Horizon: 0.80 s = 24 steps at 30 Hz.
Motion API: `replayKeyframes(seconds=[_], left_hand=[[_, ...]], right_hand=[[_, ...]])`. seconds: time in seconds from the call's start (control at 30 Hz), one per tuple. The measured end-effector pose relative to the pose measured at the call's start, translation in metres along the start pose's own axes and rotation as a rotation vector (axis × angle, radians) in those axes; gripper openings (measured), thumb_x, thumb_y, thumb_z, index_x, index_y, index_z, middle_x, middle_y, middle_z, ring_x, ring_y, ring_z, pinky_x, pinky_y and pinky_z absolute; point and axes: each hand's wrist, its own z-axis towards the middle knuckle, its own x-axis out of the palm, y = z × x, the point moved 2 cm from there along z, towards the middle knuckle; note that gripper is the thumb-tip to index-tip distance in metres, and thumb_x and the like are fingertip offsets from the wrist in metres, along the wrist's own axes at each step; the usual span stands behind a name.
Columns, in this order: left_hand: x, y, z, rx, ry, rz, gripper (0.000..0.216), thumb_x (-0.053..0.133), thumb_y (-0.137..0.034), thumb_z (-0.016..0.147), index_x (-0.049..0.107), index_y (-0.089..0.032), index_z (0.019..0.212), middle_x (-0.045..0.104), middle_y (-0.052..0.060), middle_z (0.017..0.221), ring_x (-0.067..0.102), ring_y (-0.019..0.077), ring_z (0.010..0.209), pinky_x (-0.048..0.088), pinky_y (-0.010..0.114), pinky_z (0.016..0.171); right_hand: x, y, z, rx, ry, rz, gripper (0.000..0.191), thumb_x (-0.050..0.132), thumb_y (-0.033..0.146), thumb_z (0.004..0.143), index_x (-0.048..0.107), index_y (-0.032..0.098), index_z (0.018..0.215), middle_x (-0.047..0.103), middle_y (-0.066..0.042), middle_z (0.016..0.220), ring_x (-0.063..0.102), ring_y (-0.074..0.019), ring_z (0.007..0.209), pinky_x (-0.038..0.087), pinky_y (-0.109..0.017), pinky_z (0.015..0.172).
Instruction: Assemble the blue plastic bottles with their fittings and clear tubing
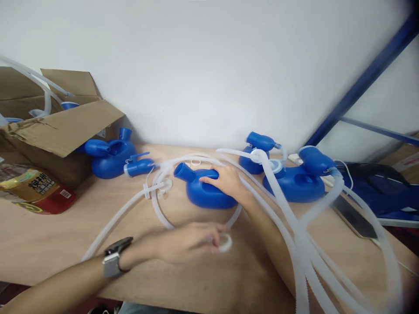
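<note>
In the middle of the table lies a blue plastic urinal bottle, its short slanted neck pointing up and left. My right hand is wrapped over the bottle's handle from the right, fingers partly hidden. Closer to me, my left hand, with a watch on its wrist, pinches a white plastic ring; both are smeared by motion. Left of the bottle lie a blue spout piece and a white cap by a clear hose. A small white ring lies behind the bottle.
Another blue bottle stands by an open cardboard box at left, with a red-and-yellow labelled jug in front. Blue bottles with spouts and looping hoses crowd the right, near a phone and blue metal frame.
</note>
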Motion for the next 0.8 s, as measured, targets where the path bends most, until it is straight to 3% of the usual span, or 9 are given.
replayKeyframes(seconds=[0.07,0.17,0.2,0.23,0.37,0.5,0.67,0.73,0.8], left_hand=[[-0.037,0.009,-0.012,-0.171,-0.249,-0.113,0.018,0.044,-0.033,0.113,0.058,-0.023,0.109,0.066,0.011,0.152,0.065,0.022,0.139,0.057,0.04,0.11],[-0.083,0.043,-0.028,-0.355,-0.764,0.096,0.029,0.056,-0.049,0.106,0.06,-0.02,0.105,0.064,0.018,0.152,0.063,0.0329,0.139,0.055,0.05,0.11],[-0.092,0.058,-0.03,-0.402,-0.868,0.105,0.034,0.058,-0.053,0.104,0.061,-0.019,0.112,0.063,0.02,0.153,0.064,0.034,0.137,0.057,0.051,0.109],[-0.097,0.072,-0.03,-0.412,-0.89,0.072,0.042,0.06,-0.056,0.102,0.061,-0.018,0.12,0.065,0.021,0.149,0.067,0.0342,0.133,0.058,0.051,0.106],[-0.093,0.108,-0.022,-0.34,-0.753,-0.037,0.063,0.062,-0.064,0.099,0.061,-0.018,0.141,0.068,0.019,0.145,0.07,0.0338,0.128,0.059,0.051,0.108],[-0.1,0.1,-0.021,-0.293,-0.664,0.079,0.059,0.063,-0.062,0.099,0.069,-0.021,0.141,0.068,0.015,0.144,0.068,0.034,0.129,0.056,0.05,0.112],[-0.124,0.085,-0.01,-0.394,-0.443,-0.091,0.056,0.077,-0.066,0.086,0.075,-0.022,0.121,0.075,0.009,0.126,0.075,0.0284,0.107,0.061,0.044,0.099],[-0.12,0.084,0.002,-0.467,-0.368,-0.174,0.057,0.064,-0.073,0.093,0.077,-0.02,0.109,0.078,0.009,0.116,0.074,0.0296,0.106,0.059,0.046,0.102],[-0.108,0.087,0.011,-0.538,-0.443,-0.266,0.073,0.036,-0.076,0.103,0.079,-0.018,0.105,0.079,0.011,0.116,0.073,0.0327,0.114,0.055,0.05,0.108]], right_hand=[[-0.001,0.0,0.0,0.002,0.006,0.003,0.056,0.074,0.075,0.086,0.082,0.024,0.109,0.084,-0.011,0.109,0.079,-0.0338,0.102,0.058,-0.042,0.091],[-0.002,0.002,0.0,0.003,0.023,-0.005,0.058,0.074,0.076,0.087,0.082,0.023,0.109,0.084,-0.011,0.11,0.078,-0.0348,0.104,0.058,-0.043,0.091],[-0.002,0.002,0.0,0.006,0.027,-0.009,0.058,0.074,0.075,0.087,0.082,0.023,0.109,0.084,-0.011,0.111,0.078,-0.0354,0.106,0.057,-0.043,0.092],[-0.003,0.002,-0.001,0.01,0.026,-0.012,0.057,0.074,0.074,0.087,0.082,0.023,0.11,0.084,-0.011,0.113,0.078,-0.0358,0.107,0.057,-0.043,0.092],[-0.002,0.002,-0.002,0.011,0.012,0.005,0.056,0.076,0.074,0.086,0.082,0.025,0.112,0.084,-0.009,0.113,0.078,-0.0343,0.107,0.056,-0.04,0.092],[-0.003,0.002,-0.002,0.005,0.028,0.006,0.055,0.077,0.074,0.084,0.083,0.025,0.109,0.085,-0.008,0.11,0.078,-0.0334,0.106,0.054,-0.038,0.091],[-0.008,0.008,-0.005,-0.033,0.042,0.063,0.05,0.084,0.068,0.081,0.083,0.024,0.106,0.085,-0.007,0.11,0.078,-0.0303,0.103,0.054,-0.036,0.089],[-0.007,0.01,-0.007,-0.076,0.059,0.09,0.05,0.086,0.067,0.08,0.082,0.025,0.105,0.084,-0.006,0.109,0.078,-0.0294,0.101,0.055,-0.036,0.09],[-0.004,0.01,-0.01,-0.113,0.076,0.102,0.05,0.084,0.07,0.08,0.082,0.025,0.103,0.084,-0.006,0.104,0.078,-0.0293,0.097,0.055,-0.037,0.089]])
